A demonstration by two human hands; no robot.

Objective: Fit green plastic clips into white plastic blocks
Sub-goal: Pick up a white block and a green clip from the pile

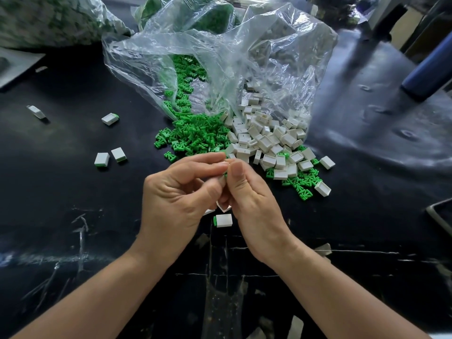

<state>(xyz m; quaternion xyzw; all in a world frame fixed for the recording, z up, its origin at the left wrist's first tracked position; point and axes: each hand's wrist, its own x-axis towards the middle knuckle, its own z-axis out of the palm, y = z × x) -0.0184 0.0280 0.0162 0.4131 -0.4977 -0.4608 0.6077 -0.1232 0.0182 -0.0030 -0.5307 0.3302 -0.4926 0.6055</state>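
Your left hand (175, 194) and right hand (248, 192) both pinched a green clip (225, 174) between curled fingers (205, 159) (only its edge showed), above the worktop (73, 192).

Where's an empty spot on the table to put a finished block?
Bare table lies left of the left hand, nearer than the two finished blocks, and right of the right hand, nearer than the stray green clips. Ahead of the hands it is crowded: the green clip pile and white block pile spill from the bag.

Single head view, looking forward-down, close over dark table (73, 192)
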